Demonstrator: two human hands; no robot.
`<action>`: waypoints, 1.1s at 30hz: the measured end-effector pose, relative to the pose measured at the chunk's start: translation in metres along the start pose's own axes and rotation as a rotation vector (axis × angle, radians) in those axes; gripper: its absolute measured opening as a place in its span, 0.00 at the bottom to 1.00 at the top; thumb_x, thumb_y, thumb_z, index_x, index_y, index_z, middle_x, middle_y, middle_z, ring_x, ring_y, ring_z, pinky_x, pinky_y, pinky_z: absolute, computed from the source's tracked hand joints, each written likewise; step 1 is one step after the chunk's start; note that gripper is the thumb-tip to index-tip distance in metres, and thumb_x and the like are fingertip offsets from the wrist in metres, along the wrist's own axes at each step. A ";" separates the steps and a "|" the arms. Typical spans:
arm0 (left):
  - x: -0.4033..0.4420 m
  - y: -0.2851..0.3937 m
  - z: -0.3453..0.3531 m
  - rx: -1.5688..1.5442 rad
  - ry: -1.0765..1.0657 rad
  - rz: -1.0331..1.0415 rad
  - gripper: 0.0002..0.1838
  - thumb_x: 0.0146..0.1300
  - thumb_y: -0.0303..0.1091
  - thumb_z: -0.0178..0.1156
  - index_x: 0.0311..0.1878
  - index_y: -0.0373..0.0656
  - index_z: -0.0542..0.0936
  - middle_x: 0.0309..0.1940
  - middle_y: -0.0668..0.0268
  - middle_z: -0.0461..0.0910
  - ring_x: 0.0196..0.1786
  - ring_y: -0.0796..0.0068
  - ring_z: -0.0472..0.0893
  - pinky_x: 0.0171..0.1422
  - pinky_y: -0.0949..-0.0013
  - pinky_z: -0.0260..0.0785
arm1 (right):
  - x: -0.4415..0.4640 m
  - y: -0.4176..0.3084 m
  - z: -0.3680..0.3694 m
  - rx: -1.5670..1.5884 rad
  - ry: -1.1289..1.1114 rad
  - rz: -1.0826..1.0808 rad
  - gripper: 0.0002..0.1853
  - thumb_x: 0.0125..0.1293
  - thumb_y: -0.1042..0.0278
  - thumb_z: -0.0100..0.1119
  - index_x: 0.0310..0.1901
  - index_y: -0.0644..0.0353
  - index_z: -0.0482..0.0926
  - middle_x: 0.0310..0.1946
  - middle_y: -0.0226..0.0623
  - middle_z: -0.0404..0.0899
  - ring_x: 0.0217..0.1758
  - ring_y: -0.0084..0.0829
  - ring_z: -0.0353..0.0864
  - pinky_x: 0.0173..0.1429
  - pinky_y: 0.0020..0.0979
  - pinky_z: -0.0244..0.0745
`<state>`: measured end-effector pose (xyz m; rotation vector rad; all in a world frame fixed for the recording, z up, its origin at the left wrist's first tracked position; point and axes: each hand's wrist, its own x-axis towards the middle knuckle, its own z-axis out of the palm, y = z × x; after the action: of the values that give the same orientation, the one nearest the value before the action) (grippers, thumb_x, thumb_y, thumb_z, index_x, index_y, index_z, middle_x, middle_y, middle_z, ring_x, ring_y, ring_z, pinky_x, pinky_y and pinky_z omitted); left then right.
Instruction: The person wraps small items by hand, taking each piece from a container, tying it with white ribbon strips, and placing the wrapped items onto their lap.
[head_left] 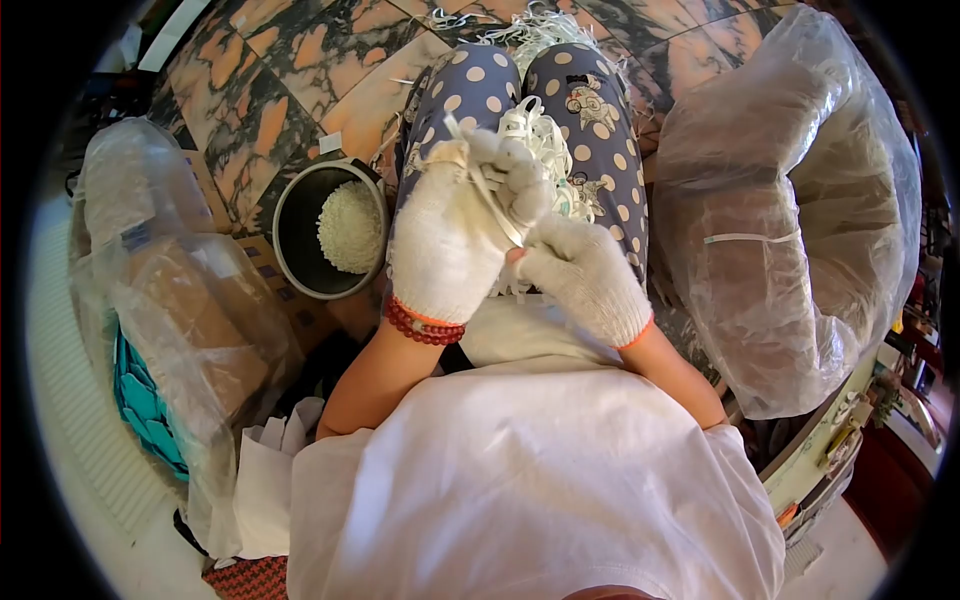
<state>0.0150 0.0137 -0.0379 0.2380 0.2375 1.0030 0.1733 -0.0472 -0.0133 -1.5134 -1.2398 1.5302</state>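
Both my hands wear white knitted gloves and meet above my lap. My left hand (pixel 447 225), with red beads at the wrist, has its fingers closed around a thin white strip (pixel 490 205). Close against it, my right hand (pixel 580 275) pinches at the strip's lower end, a fingertip showing through the glove. A pile of tangled white strips (pixel 545 145) lies on my lap between the dotted trouser legs, partly hidden behind the hands.
A metal pot (pixel 283 235) holding white pieces (pixel 350 225) stands at the left on the marbled floor (pixel 240 110). Beyond it is a plastic bag (pixel 180 300) with teal items (pixel 145 405). A large open plastic bag (pixel 740 220) stands at the right. More strips (pixel 535 30) lie beyond my knees.
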 end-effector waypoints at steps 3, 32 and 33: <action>0.004 0.005 -0.002 -0.096 0.058 0.062 0.07 0.71 0.32 0.61 0.48 0.42 0.79 0.50 0.62 0.82 0.57 0.64 0.80 0.64 0.58 0.77 | -0.014 -0.018 -0.015 -0.116 -0.019 -0.020 0.06 0.68 0.72 0.63 0.39 0.66 0.85 0.28 0.38 0.83 0.32 0.23 0.82 0.41 0.28 0.77; -0.025 -0.007 0.025 0.947 -0.192 -0.625 0.06 0.71 0.31 0.52 0.40 0.41 0.77 0.28 0.74 0.73 0.27 0.86 0.66 0.29 0.80 0.56 | -0.026 -0.052 -0.111 0.778 0.758 -0.239 0.13 0.77 0.57 0.57 0.48 0.58 0.79 0.31 0.27 0.74 0.28 0.20 0.72 0.28 0.20 0.70; -0.026 -0.005 0.022 1.015 -0.253 -0.596 0.07 0.71 0.31 0.52 0.39 0.41 0.77 0.28 0.74 0.73 0.27 0.86 0.67 0.30 0.79 0.57 | -0.029 -0.057 -0.128 0.729 0.916 -0.281 0.13 0.77 0.58 0.56 0.48 0.60 0.80 0.32 0.29 0.74 0.29 0.21 0.73 0.31 0.21 0.74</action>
<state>0.0124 -0.0134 -0.0159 1.1370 0.5377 0.1817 0.2923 -0.0319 0.0643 -1.2121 -0.2773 0.7700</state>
